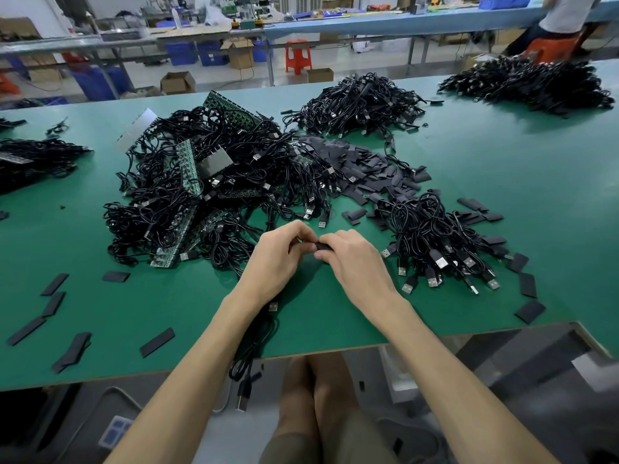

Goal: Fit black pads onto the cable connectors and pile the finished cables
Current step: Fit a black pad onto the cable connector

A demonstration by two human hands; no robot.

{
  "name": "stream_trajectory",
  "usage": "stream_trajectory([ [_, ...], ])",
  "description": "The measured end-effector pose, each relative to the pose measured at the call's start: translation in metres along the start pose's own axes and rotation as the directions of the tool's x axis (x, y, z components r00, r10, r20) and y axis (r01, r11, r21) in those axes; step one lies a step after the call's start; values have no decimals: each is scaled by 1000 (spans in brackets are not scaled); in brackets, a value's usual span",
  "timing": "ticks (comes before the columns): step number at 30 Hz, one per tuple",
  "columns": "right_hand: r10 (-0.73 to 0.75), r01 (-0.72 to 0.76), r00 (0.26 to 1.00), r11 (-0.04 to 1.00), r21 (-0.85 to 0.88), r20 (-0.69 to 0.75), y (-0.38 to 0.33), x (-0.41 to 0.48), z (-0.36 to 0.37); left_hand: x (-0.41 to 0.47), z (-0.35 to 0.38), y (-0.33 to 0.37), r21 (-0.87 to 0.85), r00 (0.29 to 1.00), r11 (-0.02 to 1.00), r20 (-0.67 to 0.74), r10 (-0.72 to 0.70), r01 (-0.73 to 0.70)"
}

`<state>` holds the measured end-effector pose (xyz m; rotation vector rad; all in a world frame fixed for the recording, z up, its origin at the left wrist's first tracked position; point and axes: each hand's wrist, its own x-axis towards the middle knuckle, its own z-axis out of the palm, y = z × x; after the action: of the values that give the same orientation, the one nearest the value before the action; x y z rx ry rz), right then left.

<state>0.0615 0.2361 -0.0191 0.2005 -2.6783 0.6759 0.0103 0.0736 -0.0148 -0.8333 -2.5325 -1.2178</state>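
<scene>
My left hand (280,253) and my right hand (352,259) meet above the green table (335,316) near its front edge. Between their fingertips they pinch a black pad (324,246) and the end of a black cable; the connector itself is hidden by my fingers. That cable (254,349) runs under my left wrist and hangs over the table edge, with a USB plug (273,307) showing. A heap of loose black pads (365,169) lies beyond my hands. A pile of cables with USB plugs (435,242) sits to the right.
A big tangle of cables and green circuit boards (207,189) lies to the left of centre. More cable piles sit at the back (358,105), far right (529,85) and far left (33,162). Stray pads (53,306) lie along the front left. A person (562,15) sits at the back right.
</scene>
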Motion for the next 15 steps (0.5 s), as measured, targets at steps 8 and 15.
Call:
stream_trajectory([
  [8,-21,20,1000,997,75,12,-1,-1,-4,0,-3,-5,-180,998,983,-32,-53,46],
  [15,-46,47,999,994,94,-19,-2,-1,-1,3,-4,-10,-260,996,962,-10,-92,86],
])
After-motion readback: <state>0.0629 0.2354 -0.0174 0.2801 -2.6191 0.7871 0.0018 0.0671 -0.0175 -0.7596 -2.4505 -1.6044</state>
